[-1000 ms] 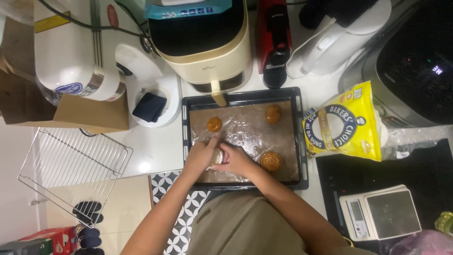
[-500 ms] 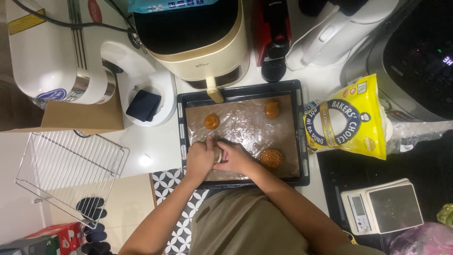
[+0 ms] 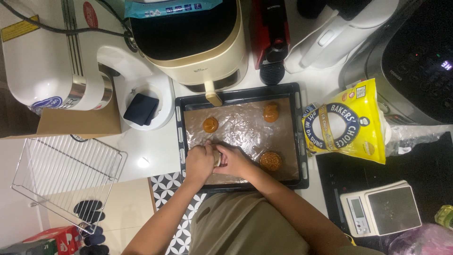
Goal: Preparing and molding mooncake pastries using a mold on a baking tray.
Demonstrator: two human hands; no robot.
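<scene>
Just left of frame centre, the left hand (image 3: 199,163) and right hand (image 3: 234,160) close together around a small pale mould (image 3: 217,158), each grip wrapped on it, low on the lined baking tray (image 3: 297,137); three brown pastries (image 3: 271,161) lie on the lining around them.

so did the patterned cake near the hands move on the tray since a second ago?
No. The patterned cake sits in the same near right corner of the tray; only the camera shifted.
</scene>
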